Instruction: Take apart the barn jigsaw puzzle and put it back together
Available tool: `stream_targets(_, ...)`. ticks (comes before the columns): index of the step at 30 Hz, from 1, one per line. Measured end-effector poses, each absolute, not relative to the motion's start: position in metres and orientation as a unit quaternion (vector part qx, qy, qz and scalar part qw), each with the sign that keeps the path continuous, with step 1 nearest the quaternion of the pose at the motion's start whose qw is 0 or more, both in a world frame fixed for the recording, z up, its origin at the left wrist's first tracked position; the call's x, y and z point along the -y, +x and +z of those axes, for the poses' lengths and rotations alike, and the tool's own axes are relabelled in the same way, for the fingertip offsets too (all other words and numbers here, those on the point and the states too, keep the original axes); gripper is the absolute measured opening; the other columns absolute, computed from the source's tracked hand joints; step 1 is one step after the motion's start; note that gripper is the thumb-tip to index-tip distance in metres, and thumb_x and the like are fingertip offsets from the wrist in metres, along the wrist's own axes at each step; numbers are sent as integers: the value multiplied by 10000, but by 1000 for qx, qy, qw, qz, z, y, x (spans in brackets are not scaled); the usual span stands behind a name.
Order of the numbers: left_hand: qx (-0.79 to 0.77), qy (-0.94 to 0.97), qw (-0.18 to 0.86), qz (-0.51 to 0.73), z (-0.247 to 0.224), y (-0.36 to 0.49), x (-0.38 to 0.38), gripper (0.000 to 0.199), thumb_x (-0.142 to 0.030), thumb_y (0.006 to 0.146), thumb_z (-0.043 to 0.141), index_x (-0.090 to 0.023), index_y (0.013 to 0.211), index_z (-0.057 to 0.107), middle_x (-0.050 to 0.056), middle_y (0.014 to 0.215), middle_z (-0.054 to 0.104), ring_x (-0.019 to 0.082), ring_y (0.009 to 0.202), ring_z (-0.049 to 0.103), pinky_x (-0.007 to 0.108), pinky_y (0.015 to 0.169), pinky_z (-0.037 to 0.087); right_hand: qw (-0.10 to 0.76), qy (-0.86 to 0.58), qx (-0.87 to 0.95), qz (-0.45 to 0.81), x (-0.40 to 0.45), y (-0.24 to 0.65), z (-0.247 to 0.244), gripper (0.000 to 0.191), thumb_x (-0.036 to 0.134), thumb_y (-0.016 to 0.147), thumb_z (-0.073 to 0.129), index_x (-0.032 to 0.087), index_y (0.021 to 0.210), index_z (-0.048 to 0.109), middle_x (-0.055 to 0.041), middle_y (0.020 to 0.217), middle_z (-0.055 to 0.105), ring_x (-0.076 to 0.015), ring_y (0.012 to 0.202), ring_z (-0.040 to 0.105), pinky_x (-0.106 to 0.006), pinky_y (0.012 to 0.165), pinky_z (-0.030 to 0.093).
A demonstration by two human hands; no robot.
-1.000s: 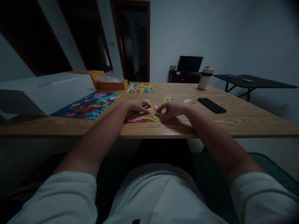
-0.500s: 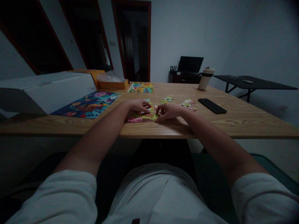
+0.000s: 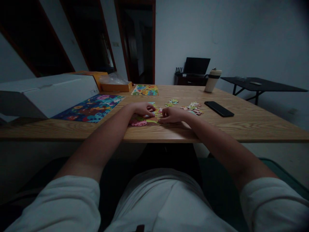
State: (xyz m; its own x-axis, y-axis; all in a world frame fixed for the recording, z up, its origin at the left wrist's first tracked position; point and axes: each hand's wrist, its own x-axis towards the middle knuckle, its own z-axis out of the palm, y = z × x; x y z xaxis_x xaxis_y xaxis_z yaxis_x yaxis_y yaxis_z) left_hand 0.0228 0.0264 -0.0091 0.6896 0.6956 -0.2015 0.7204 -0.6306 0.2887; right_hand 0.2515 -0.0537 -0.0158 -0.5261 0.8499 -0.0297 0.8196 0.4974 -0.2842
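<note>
A partly joined puzzle [image 3: 140, 123] with pink, green and brown areas lies flat near the table's front edge. My left hand [image 3: 143, 109] rests over its upper left part, fingers curved and apart, with nothing seen in them. From the right, my right hand [image 3: 171, 115] reaches the puzzle's right side, its fingertips down on the surface. Those fingers hide whatever piece may be under them. Loose pieces [image 3: 193, 109] lie in a pile right of my right hand, and a smaller group [image 3: 172, 102] lies behind it.
On the wooden table [image 3: 256, 130] are a black phone [image 3: 219, 109] and a cup [image 3: 212, 80] at right, a colourful sheet [image 3: 145, 90] at the back, a dark blue picture sheet [image 3: 90, 109], a white box [image 3: 60, 93] and an orange tray [image 3: 117, 87] at left.
My right hand has shifted slightly left, and its fingers lie flatter over the puzzle's right side. My left hand has stayed nearly in place.
</note>
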Motion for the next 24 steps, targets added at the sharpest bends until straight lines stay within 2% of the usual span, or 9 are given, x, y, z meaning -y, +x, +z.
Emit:
stream_targets(13,-394,899,187,-38,-9,23,-25,733,-577,751,610,-229,1393,547,50,1119,676,211,978,567,269,807,391,63,-474,869,126,50,253,-19,560,717,769,604,190,958,615,-91,886,694,-190,687,581,-295,579,354)
stream_targets(18,-400,897,181,-43,-10,22,-27,739,-577,751,612,-226,1398,545,60,1139,676,220,1002,569,278,829,396,68,-444,881,148,51,259,-14,507,676,818,568,182,920,623,-76,858,683,-169,675,570,-283,579,357)
stream_targets(24,-390,896,205,-44,-10,22,-28,773,-581,736,635,-245,1421,512,65,1332,602,225,1109,554,273,883,403,35,-411,887,210,47,270,-11,541,643,656,747,199,941,634,-45,884,673,-169,704,573,-269,581,370)
